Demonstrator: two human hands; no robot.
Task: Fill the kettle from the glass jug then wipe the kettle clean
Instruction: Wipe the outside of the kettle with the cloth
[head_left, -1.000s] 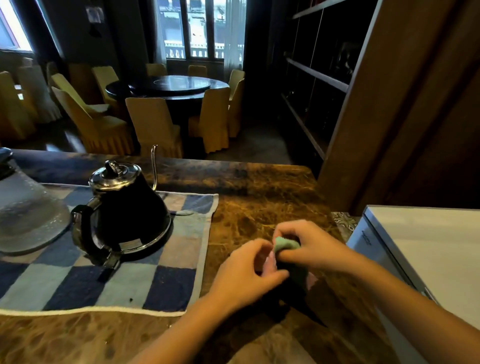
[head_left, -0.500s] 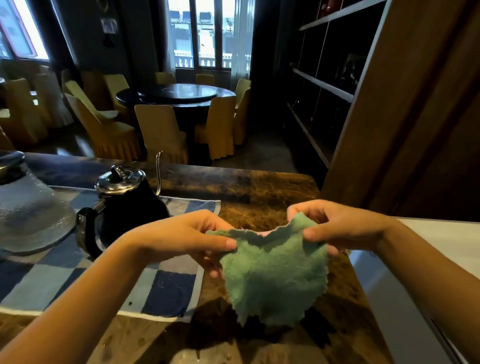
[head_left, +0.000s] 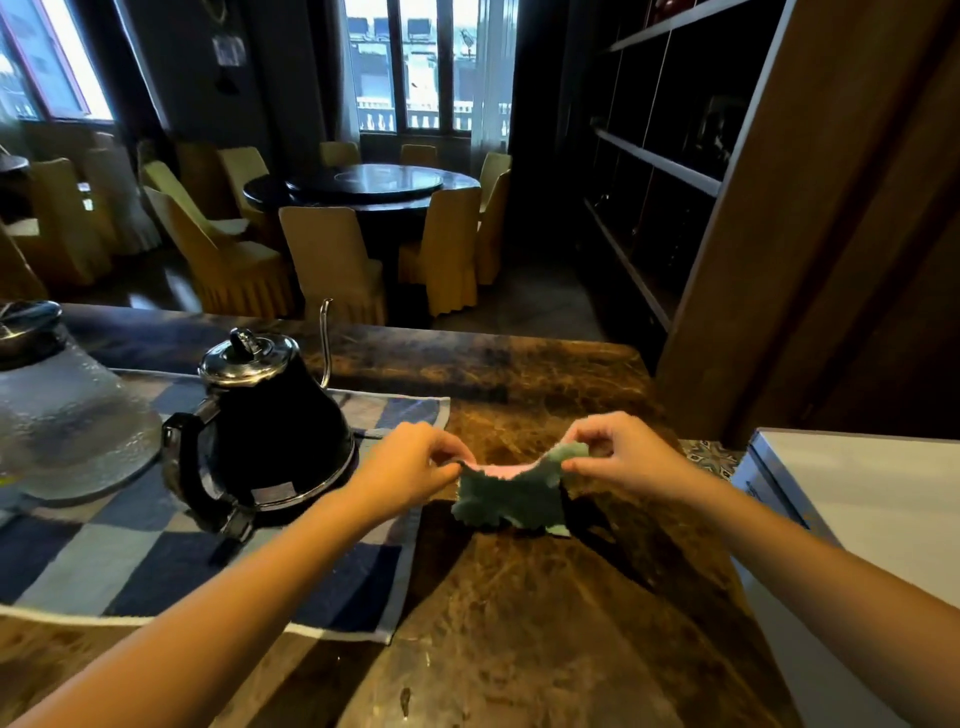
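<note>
Pinching green cloth (head_left: 511, 499), 2 hands (head_left: 410, 462) outstretched

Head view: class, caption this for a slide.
Both hands stretch a green cloth beside the lidded kettle.

A blue checked mat (head_left: 156, 561) covers the near left of the brown marble counter (head_left: 519, 623), with a round dark table (head_left: 363, 184) among yellow-covered chairs (head_left: 332, 260) far behind and dark shelves (head_left: 660, 161) at far right.
</note>
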